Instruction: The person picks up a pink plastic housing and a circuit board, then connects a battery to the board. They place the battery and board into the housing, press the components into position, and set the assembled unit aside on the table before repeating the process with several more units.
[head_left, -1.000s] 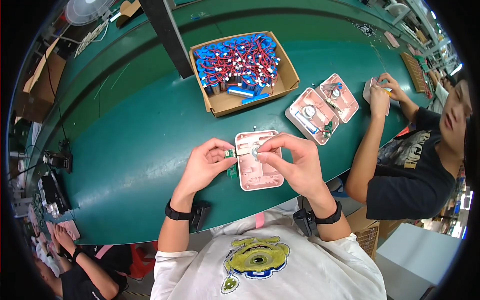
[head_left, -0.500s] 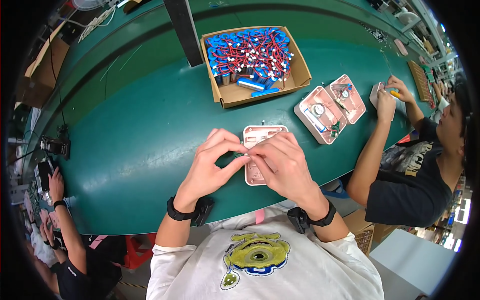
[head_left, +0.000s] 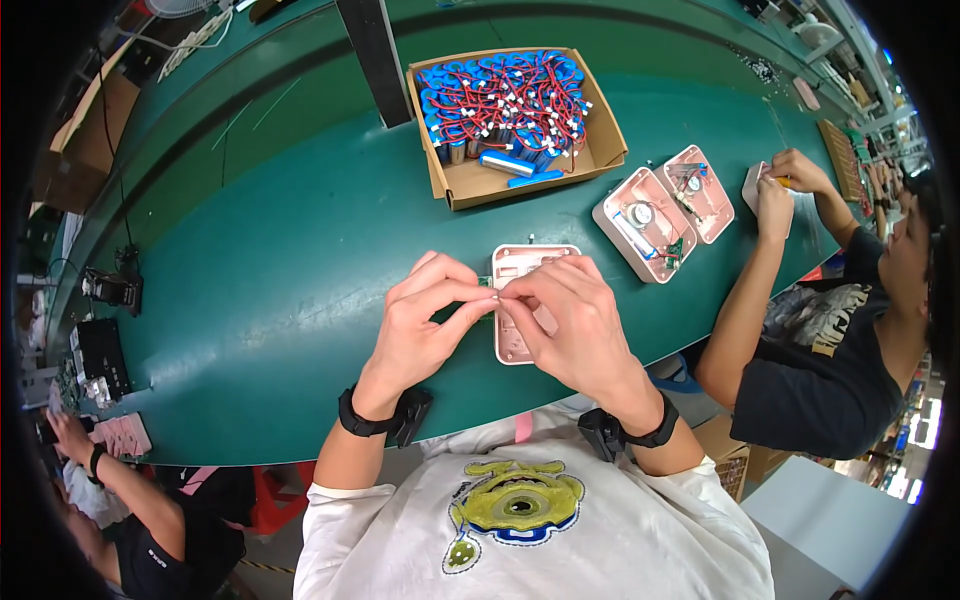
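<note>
Both hands meet above an open pale-pink plastic case half (head_left: 512, 346) on the green bench. My left hand (head_left: 425, 318) is closed in a pinch, thumb against index finger. Its fingertips touch those of my right hand (head_left: 568, 312), which pinches from the other side. Between the tips is a tiny whitish piece, mostly hidden and too small to name. Part of a green circuit board (head_left: 485, 283) shows just behind the left fingers, beside the case. My right hand covers much of the case's inside.
Blue battery packs (head_left: 505, 110) with red-black leads fill a cardboard box (head_left: 465, 193) beyond my hands. To the right lies an opened pink case (head_left: 640, 225) with speaker and board. Co-workers (head_left: 830, 330) sit at both sides. A dark post (head_left: 372, 60) stands at the back.
My hands stay pinched together over the case, with only slight finger movement. The view has shifted a little. At the left, a co-worker's hand has drawn back from the black device.
</note>
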